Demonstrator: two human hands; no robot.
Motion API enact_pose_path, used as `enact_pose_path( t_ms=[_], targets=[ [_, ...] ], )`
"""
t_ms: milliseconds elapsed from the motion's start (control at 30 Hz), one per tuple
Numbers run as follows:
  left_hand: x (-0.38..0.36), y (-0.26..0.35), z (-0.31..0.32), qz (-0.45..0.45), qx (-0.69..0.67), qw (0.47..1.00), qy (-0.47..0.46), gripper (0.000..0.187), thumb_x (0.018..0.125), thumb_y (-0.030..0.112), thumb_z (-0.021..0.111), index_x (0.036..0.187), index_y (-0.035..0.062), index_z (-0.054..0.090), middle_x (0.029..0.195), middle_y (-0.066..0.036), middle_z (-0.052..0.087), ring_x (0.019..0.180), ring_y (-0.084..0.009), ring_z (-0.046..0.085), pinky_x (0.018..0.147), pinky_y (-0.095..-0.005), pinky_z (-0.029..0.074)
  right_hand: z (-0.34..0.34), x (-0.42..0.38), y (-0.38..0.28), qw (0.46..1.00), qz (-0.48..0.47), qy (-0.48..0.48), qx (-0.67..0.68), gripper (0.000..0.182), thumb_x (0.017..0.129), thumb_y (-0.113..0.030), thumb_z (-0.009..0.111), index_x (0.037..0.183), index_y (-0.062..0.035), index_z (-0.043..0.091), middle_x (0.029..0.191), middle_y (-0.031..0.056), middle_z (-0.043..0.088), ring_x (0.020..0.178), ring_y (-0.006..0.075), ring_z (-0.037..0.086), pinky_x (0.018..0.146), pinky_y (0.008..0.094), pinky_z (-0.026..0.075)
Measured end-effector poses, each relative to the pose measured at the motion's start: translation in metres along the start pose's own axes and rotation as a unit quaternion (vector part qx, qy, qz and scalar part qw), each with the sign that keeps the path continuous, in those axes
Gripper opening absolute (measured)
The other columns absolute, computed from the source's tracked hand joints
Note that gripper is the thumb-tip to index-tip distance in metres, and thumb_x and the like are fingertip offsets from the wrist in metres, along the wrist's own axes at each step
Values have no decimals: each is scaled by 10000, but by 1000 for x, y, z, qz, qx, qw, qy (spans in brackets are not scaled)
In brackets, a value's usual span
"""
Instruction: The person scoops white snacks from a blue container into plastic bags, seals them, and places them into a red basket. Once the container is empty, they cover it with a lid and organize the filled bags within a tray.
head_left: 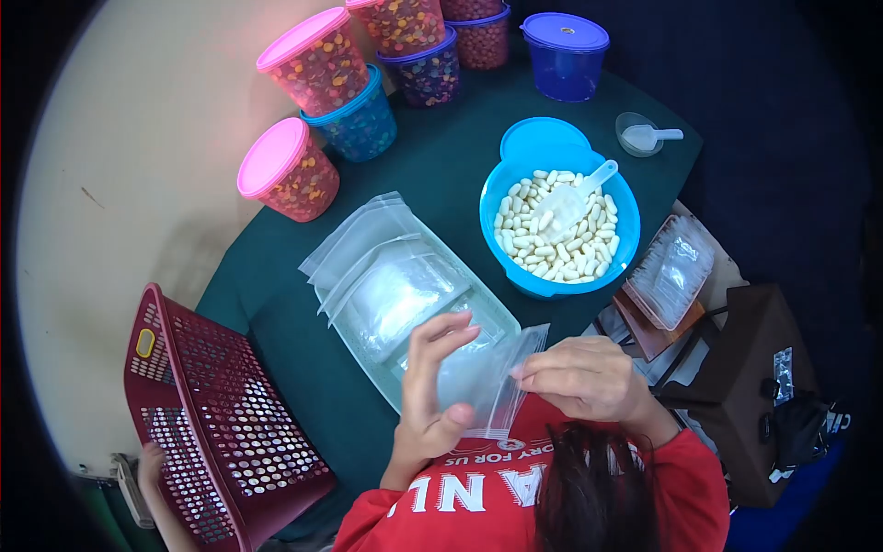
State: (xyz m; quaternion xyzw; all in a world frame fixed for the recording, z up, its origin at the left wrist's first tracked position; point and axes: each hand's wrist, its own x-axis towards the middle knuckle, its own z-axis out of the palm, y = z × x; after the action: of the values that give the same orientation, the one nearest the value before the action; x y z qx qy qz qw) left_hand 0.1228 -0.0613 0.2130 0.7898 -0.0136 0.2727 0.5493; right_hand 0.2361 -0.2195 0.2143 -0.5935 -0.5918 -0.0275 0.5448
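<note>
- Clear plastic zip bag (478, 382) is what both hands are on, held up just above the near end of a pale green tray (501, 317), close to the person's chest.
- Left hand (432, 386) has its grip clamped on the bag, thumb pressing the lower edge and fingers spread up behind the plastic.
- Right hand (589, 377) pinches the bag's zip edge on the other side, fingers curled together on it.
- More empty zip bags (386, 276) are stacked in the tray, a few spilling over its far-left corner.
- Dark green surface (441, 161) carries all of it.
- Blue bowl (625, 212) sits right of the tray, full of white oblong candies (533, 244) with a white scoop (575, 198) lying in them. Its blue lid (543, 140) is tucked behind it.
- Second little scoop sits in a small clear cup (644, 136) further back right.
- Lidded tubs of colourful candies crowd the far-left edge: two with pink lids (273, 158), several with blue ones (345, 97). One dark blue tub (565, 55) stands apart at the back.
- Dark red plastic basket (212, 414) is tilted up against the surface's near-left edge, and another person's hand (152, 465) shows just beside it.
- Stack of clear lidded containers (671, 271) sits right of the bowl, next to a brown bag (736, 368).
</note>
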Motion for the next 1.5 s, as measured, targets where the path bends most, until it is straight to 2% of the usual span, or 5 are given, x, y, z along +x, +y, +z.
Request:
enact_pose_path(
  t_ms=[233,533,833,1067,1500],
  targets=[
    [11,25,-7,-107,14,975,-193,396,643,213,773,888,1,546,841,-103,572,689,-169,566,588,-265,464,-5,2,-16,995,-16,-95,0,220,654,-40,663,868,-37,614,881,61,543,832,217,592,641,297,500],
    [0,4,6,-258,-173,931,-193,250,748,60,664,957,-44,572,955,-139,605,859,-201,610,683,-300,533,6,-15,-5,999,-14,-1,34,155,609,-1,691,734,18,602,812,92,594,716,224,619,628,304,521],
    [-8,7,14,-70,-33,993,-85,318,671,-120,606,977,-34,618,950,-166,623,836,-206,634,688,-253,518,19,-8,-7,970,50,235,41,226,658,-86,743,767,-3,563,713,75,587,626,159,614,530,262,488],
    [-7,-2,22,30,71,996,-46,269,676,-106,647,928,-18,620,871,-147,627,736,-193,633,603,-253,512,17,-10,-13,978,184,-26,-95,140,754,-99,594,720,-7,493,594,110,550,541,279,576,474,350,450],
    [14,-20,10,167,291,942,-8,128,634,67,591,643,38,466,563,-87,432,463,-251,459,418,-350,364,12,3,-5,981,87,47,-166,137,651,-42,592,610,-50,461,534,69,482,467,241,514,456,331,419]
  ],
)
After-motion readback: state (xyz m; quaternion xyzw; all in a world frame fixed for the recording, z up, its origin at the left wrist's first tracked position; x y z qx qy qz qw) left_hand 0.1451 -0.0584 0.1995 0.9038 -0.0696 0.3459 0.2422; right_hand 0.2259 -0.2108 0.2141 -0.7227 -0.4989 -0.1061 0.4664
